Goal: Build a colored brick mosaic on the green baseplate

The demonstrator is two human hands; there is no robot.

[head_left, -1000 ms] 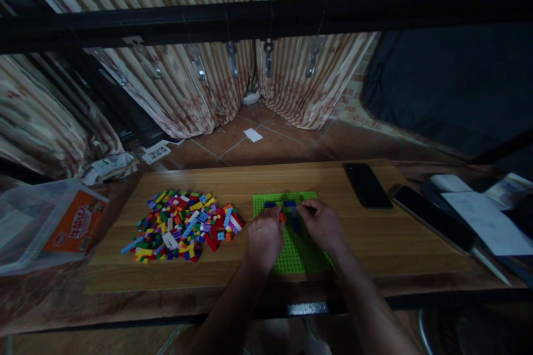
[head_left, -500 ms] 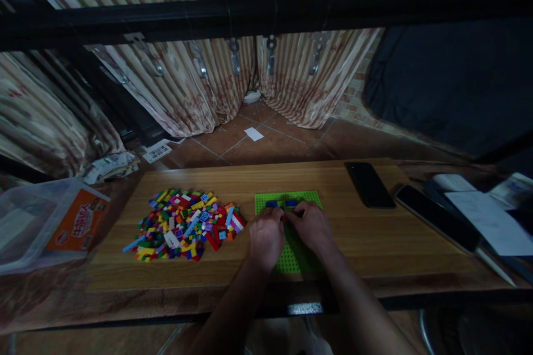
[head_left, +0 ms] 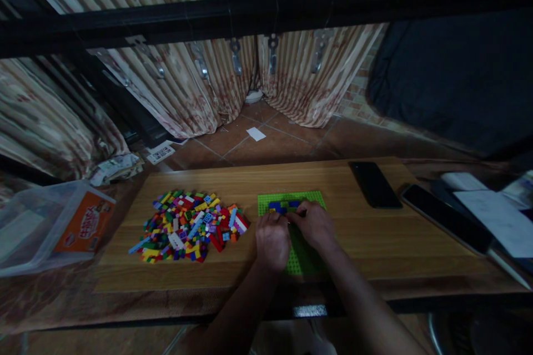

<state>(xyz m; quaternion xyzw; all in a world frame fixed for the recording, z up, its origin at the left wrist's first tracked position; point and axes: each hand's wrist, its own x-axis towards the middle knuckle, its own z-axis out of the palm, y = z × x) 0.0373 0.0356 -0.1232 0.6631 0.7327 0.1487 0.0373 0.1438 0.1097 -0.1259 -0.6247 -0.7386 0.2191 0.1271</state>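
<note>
A green studded baseplate (head_left: pixel 306 260) lies on the wooden board, partly covered by my hands. Blue toy bricks (head_left: pixel 275 206) sit on its far half, and a small yellow brick shows beside them by my left fingertips. My left hand (head_left: pixel 272 241) is closed over the plate's left side, fingers bent down at the bricks. From the right, my right hand (head_left: pixel 314 224) meets it, with thumb and fingers pinched together. The fingertips nearly touch; whatever lies between them is too small and hidden to name. A pile of mixed colourful bricks (head_left: pixel 191 227) spreads to the left.
Two dark phones, one on the board (head_left: pixel 375 184) and one at its right edge (head_left: pixel 447 219), lie to the right near white papers (head_left: pixel 493 216). A clear plastic box (head_left: pixel 45 222) with an orange label stands left of the wooden board (head_left: pixel 233 177). A dark bar (head_left: pixel 250 11) crosses beyond.
The view has shifted slightly, moving the scene a little to the right. My hands sit slightly nearer me on the plate, and more of the blue bricks and a yellow one show.
</note>
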